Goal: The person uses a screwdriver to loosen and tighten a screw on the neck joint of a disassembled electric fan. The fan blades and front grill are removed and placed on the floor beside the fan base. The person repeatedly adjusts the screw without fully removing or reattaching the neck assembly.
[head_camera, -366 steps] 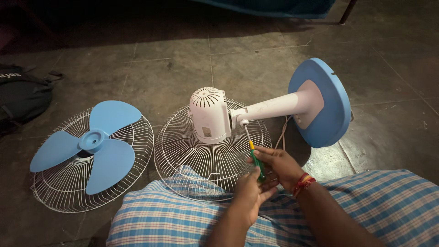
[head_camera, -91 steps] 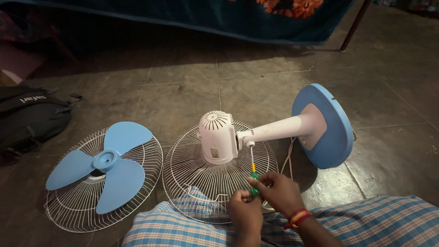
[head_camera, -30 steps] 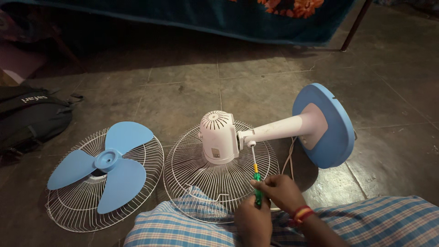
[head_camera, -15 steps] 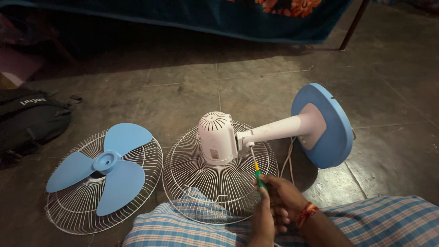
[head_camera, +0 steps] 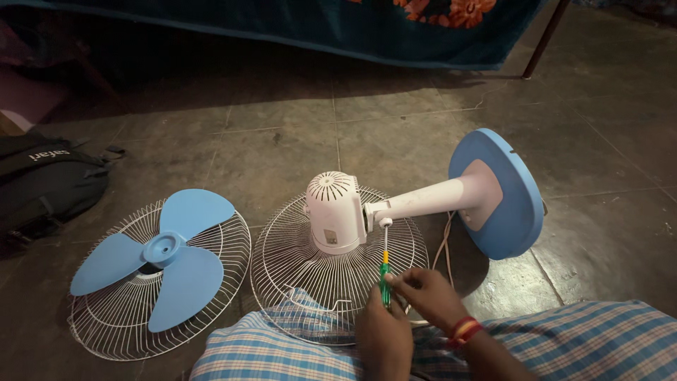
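- Screwdriver (head_camera: 384, 276), one only, green handle with a yellow collar: we hold it nearly upright in the head view, long axis running away from us, tip up against the small white knuckle joint (head_camera: 385, 222) where the neck meets the motor housing (head_camera: 334, 212).
- Our right hand (head_camera: 427, 295) has its fingers closed round the handle's upper part; our left hand (head_camera: 383, 337) is wrapped round the lower part from below. Both hands are clamped on the tool, touching each other.
- Fan body lies on its side across the floor (head_camera: 282, 134): one white motor housing to the left, one white neck (head_camera: 423, 201) running right and slightly up, one round blue base (head_camera: 505, 192) standing on edge at the right end.
- Wire grilles, two: one (head_camera: 296, 268) lies flat under the motor housing, the other (head_camera: 113, 324) sits to the left, just beside it.
- One blue three-bladed propeller (head_camera: 161, 252) rests in the left grille.
- One black bag (head_camera: 42, 185) sits at the far left, well apart.
- Checked blue cloth (head_camera: 282, 353) covers our legs at the bottom edge.
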